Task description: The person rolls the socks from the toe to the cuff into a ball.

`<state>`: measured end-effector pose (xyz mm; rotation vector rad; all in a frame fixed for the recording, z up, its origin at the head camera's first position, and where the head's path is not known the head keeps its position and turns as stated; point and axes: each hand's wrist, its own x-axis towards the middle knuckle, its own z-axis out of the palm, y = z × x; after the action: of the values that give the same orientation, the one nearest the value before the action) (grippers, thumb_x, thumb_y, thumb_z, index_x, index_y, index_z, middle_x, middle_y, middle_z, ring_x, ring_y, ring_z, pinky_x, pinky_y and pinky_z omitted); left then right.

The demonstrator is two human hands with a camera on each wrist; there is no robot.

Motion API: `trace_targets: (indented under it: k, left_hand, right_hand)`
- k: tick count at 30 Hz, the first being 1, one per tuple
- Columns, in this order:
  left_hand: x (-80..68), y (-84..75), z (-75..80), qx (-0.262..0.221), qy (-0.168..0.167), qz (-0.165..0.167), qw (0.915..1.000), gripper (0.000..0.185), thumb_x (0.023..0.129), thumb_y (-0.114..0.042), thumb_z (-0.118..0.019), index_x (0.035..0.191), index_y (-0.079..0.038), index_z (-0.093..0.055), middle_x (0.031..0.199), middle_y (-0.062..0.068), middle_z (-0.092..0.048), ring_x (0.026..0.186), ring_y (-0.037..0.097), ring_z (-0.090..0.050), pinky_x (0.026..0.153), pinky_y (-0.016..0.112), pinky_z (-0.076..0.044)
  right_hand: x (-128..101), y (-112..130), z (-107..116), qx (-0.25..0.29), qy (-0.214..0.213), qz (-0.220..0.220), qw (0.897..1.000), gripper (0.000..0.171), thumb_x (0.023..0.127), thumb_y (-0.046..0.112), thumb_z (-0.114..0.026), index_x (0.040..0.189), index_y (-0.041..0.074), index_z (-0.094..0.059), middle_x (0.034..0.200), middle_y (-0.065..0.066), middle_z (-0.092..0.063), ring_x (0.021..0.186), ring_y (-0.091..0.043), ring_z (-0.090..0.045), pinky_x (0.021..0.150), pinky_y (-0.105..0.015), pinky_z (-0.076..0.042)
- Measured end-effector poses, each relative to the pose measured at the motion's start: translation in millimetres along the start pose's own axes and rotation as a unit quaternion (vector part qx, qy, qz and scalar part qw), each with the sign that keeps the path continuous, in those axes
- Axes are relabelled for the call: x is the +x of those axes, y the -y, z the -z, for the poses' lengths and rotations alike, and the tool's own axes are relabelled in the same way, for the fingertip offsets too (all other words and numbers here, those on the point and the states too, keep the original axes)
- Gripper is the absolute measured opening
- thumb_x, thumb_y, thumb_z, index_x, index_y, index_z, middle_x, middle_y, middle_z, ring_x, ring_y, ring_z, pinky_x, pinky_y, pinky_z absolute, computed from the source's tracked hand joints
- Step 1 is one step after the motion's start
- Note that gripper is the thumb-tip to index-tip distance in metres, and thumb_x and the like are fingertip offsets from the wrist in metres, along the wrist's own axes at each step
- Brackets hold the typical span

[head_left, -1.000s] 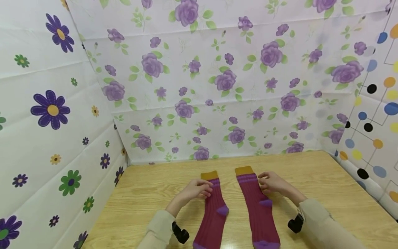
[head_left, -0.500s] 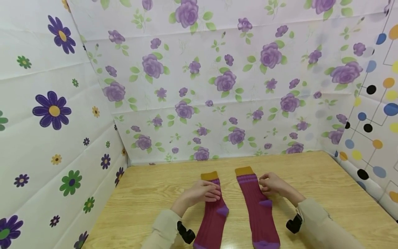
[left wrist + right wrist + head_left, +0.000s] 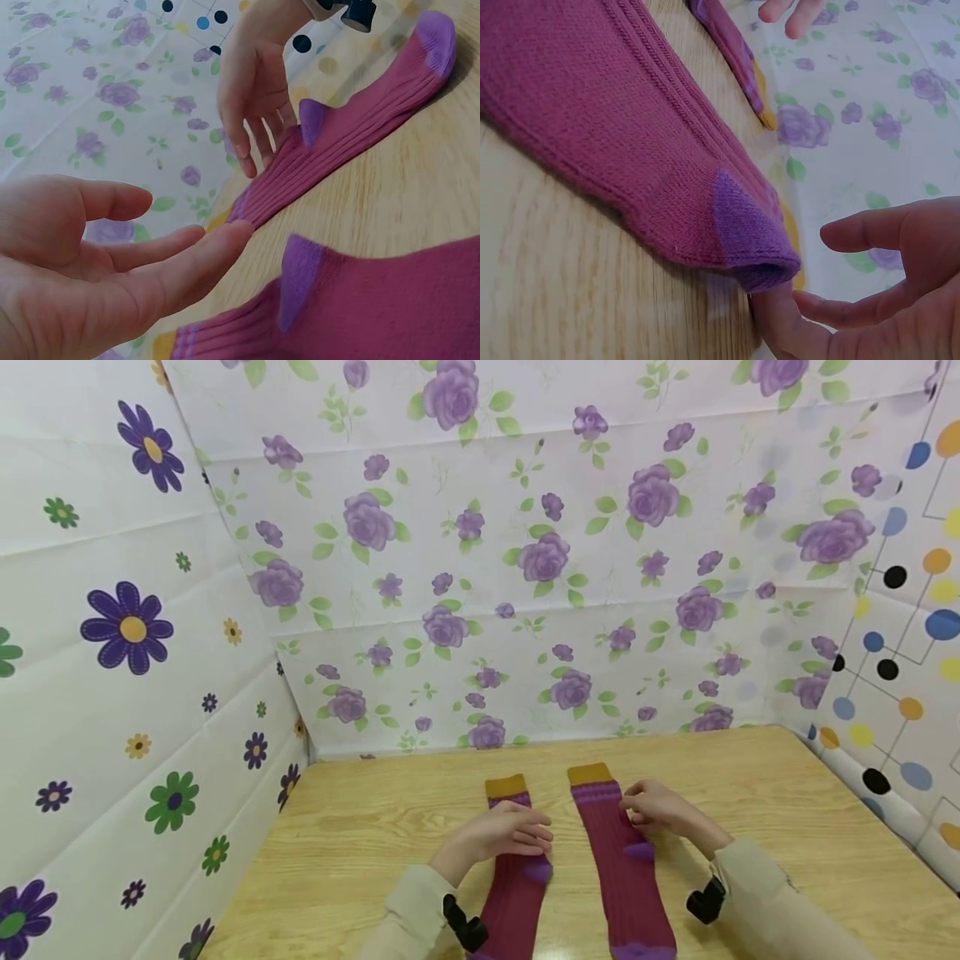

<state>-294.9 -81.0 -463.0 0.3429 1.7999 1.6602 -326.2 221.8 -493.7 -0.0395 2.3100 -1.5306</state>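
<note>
Beneath left fingers (image 3: pixel 199 268), one maroon sock (image 3: pixel 517 897); at right fingers (image 3: pixel 847 313), another sock (image 3: pixel 633 893).

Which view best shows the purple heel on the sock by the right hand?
Right wrist: the purple heel looms large, its knit and curled edge distinct. The head view shows it whole but small; the left wrist view shows it small too, a purple peak beside the right hand.

Left hand (image 3: pixel 501 835) outstretched, right hand (image 3: pixel 662 807) relaxed
</note>
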Motion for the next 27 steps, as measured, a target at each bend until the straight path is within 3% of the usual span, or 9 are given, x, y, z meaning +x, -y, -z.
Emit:
trace_targets:
  k: [3, 7, 10, 21, 27]
  left_hand:
    - [2.5, 2.0, -5.7, -0.008, 0.002, 0.006, 0.9999, 0.046, 0.101, -0.018, -0.048, 0.135, 0.013, -0.046, 0.124, 0.033, -0.058, 0.116, 0.042, -0.059, 0.096, 0.042, -0.051]
    - [5.3, 4.5, -11.5, -0.013, 0.01, 0.013, 0.9998, 0.046, 0.101, -0.018, -0.047, 0.135, 0.014, -0.044, 0.127, 0.036, -0.055, 0.116, 0.044, -0.058, 0.096, 0.043, -0.051]
    - [7.1, 6.1, -13.5, -0.016, 0.02, 0.02, 0.9995, 0.047, 0.102, -0.018, -0.045, 0.137, 0.014, -0.043, 0.128, 0.036, -0.054, 0.117, 0.045, -0.057, 0.097, 0.045, -0.05]
    - [14.3, 10.2, -22.5, -0.027, 0.036, 0.034, 0.9984, 0.044, 0.103, -0.014, -0.043, 0.137, 0.013, -0.042, 0.128, 0.036, -0.054, 0.118, 0.043, -0.058, 0.098, 0.045, -0.05]
    - [17.3, 8.8, -33.1, -0.052, 0.029, 0.054, 0.9968, 0.048, 0.102, -0.013, -0.044, 0.139, 0.016, -0.036, 0.129, 0.039, -0.051, 0.12, 0.046, -0.054, 0.101, 0.049, -0.046]
  right_hand:
    - [1, -1, -2, -0.001, -0.005, 0.001, 1.0, 0.045, 0.094, 0.011, -0.055, 0.127, -0.017, -0.044, 0.078, -0.003, -0.047, 0.056, -0.009, -0.04, 0.055, -0.025, -0.044]
    - [3, 0, -3, 0.003, 0.004, 0.01, 1.0, 0.012, 0.093, 0.009, -0.055, 0.091, -0.003, -0.056, 0.061, 0.003, -0.04, 0.051, -0.006, -0.035, 0.051, -0.022, -0.037]
    - [5, 1, -3, 0.006, 0.009, 0.019, 1.0, 0.02, 0.091, 0.008, -0.055, 0.072, 0.007, -0.052, 0.054, 0.007, -0.038, 0.048, -0.004, -0.035, 0.049, -0.02, -0.036]
    - [10, -1, -12, -0.014, -0.023, 0.038, 0.999, 0.043, 0.088, 0.008, -0.061, 0.054, 0.017, -0.037, 0.046, 0.011, -0.027, 0.041, -0.002, -0.022, 0.042, -0.019, -0.024]
    - [17, -4, -25, -0.023, -0.052, 0.076, 0.995, 0.029, 0.09, 0.008, -0.062, 0.067, 0.01, -0.045, 0.054, 0.005, -0.037, 0.048, -0.007, -0.033, 0.046, -0.021, -0.03]
